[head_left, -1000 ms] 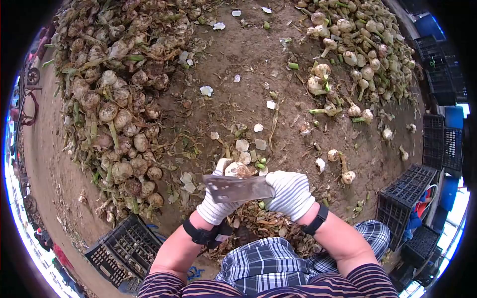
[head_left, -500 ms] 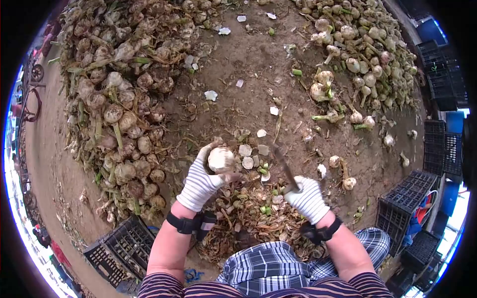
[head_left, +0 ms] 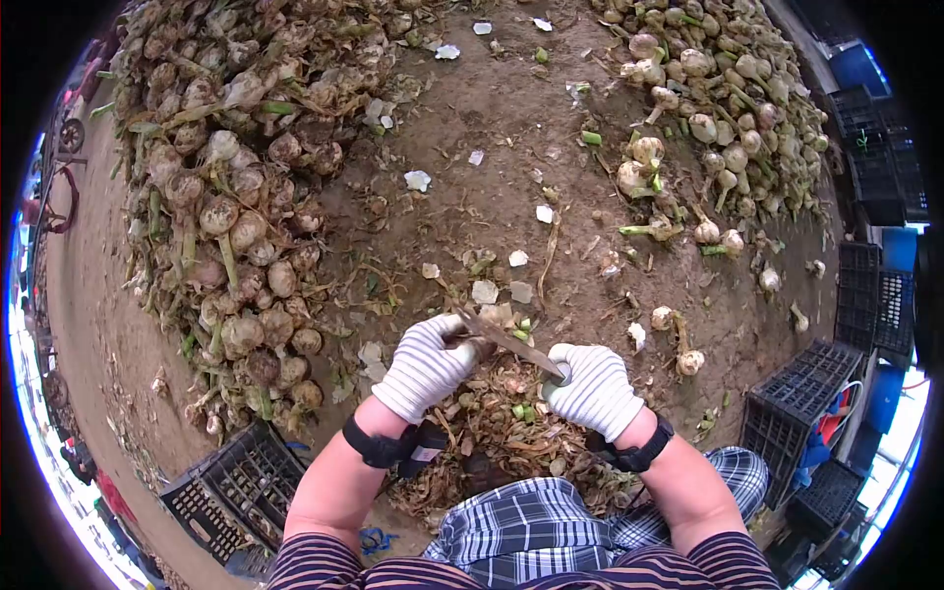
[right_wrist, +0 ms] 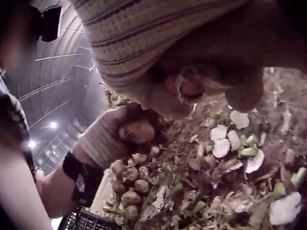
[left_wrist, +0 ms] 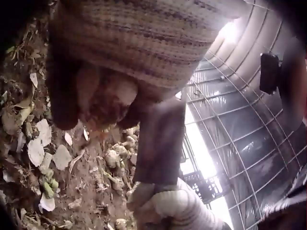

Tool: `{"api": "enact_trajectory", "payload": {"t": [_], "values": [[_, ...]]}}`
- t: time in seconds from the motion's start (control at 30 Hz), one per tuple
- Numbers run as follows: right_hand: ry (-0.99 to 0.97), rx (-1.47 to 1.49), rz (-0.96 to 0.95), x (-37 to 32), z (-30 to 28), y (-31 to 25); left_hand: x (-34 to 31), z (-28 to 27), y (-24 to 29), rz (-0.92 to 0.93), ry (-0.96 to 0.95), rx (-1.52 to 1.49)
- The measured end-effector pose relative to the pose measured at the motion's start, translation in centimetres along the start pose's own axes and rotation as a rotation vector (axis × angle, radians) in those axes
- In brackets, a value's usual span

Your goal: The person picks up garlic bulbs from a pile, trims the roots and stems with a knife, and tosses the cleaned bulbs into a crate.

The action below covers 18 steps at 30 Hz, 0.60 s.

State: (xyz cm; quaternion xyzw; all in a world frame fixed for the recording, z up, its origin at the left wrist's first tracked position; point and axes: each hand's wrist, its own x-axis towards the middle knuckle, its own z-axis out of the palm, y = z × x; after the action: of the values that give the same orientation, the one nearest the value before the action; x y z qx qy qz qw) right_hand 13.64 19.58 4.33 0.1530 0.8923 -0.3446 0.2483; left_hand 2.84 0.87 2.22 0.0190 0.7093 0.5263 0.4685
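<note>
In the head view my gloved left hand (head_left: 423, 366) grips a garlic bulb (left_wrist: 108, 98), mostly hidden behind the fingers there. The right wrist view shows the bulb's pale, brown-stained side between thumb and fingers. My gloved right hand (head_left: 595, 390) holds a broad-bladed knife (head_left: 513, 342) by its handle. Its blade slants up and left, and the tip end overlaps the left hand's fingers. Below both hands lies a heap of dry skins and trimmings (head_left: 501, 423).
A large heap of garlic (head_left: 236, 236) with stems rises at the left, and another heap (head_left: 737, 108) at the right. White root slices (head_left: 484, 292) lie on the soil ahead. Black crates (head_left: 241, 482) stand at lower left, with more crates (head_left: 806, 379) at the right.
A second ago the blade lay across the bulb; then the hands parted and the bulb's white cut face showed. Now the hands are closer again, the left turned so the bulb is mostly hidden.
</note>
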Motion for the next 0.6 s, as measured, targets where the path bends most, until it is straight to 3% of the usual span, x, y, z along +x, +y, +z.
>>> {"api": "enact_trajectory", "payload": {"t": [0.03, 0.1, 0.17, 0.23, 0.27, 0.3, 0.37, 0.43, 0.47, 0.5, 0.53, 0.57, 0.6], "values": [[-0.042, -0.056, 0.003, 0.0, -0.3, -0.3, -0.1, 0.1, -0.1, 0.0, 0.003, -0.001], [-0.093, -0.121, 0.073, 0.3, 0.5, 1.7, -0.7, 0.1, -0.7, 0.339, 0.193, 0.406], [-0.18, -0.232, 0.179, -0.9, 2.2, 5.6, -0.6, -0.4, -1.0, 0.36, 0.233, 0.254], [-0.263, -0.198, 0.342, -1.7, 3.5, 7.3, 0.4, -2.0, -0.4, 0.592, 0.432, 0.438], [-0.281, -0.223, 0.379, -1.1, 4.4, 7.7, 0.3, -1.3, 1.6, 0.48, 0.248, -0.023], [-0.179, -0.134, 0.373, -0.6, 5.1, 7.6, 0.4, -0.2, 4.2, 0.373, 0.053, -0.482], [-0.041, -0.038, 0.288, 0.7, 4.7, 5.9, 0.5, 0.8, 6.4, 0.718, -0.089, -0.293], [0.068, 0.112, 0.237, 0.7, 3.1, 4.4, -1.4, -2.3, 10.1, 0.915, 0.296, 0.258], [0.129, 0.138, 0.2, 0.6, 3.0, 5.1, -0.3, -5.5, 9.4, 1.005, 0.66, 0.758], [0.188, 0.165, 0.162, 0.2, 3.3, 6.7, 1.3, -8.7, 7.0, 0.962, 0.983, 0.765], [0.212, 0.13, 0.164, 0.1, 3.9, 8.4, 2.7, -12.4, 4.2, 0.587, 1.162, 0.651], [0.174, 0.111, 0.193, -0.1, 3.2, 8.0, 0.5, -13.4, 4.1, 0.389, 1.469, 1.056], [0.182, 0.222, 0.251, 0.0, 4.3, 9.3, 0.4, -14.8, 3.9, 0.235, 1.566, 1.324]]}}
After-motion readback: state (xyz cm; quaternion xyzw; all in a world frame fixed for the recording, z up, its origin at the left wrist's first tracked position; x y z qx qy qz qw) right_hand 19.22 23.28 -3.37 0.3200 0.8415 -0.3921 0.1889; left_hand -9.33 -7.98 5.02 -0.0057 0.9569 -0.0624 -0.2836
